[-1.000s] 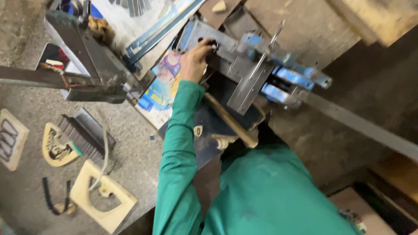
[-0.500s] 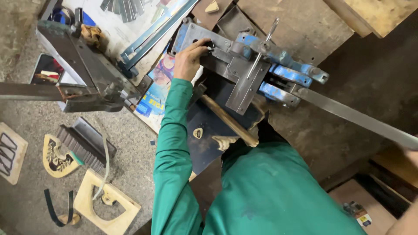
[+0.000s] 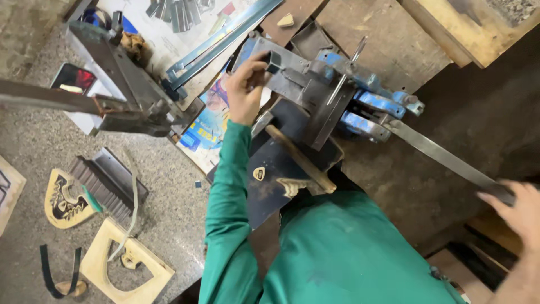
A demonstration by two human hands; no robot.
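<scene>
1. Left hand (image 3: pixel 246 90) pinches a short square tube (image 3: pixel 274 61), held into the blue press (image 3: pixel 360 101) on the surface (image 3: pixel 394 39).
2. Right hand (image 3: pixel 520 208) lies open on the long lever (image 3: pixel 444 155).
3. Tube: likely stiff, light steel with sharp ends; grip its flat sides.

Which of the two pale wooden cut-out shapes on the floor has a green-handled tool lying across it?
The upper, shield-shaped wooden cut-out has the green-handled tool across it; the lower one doesn't.
</scene>
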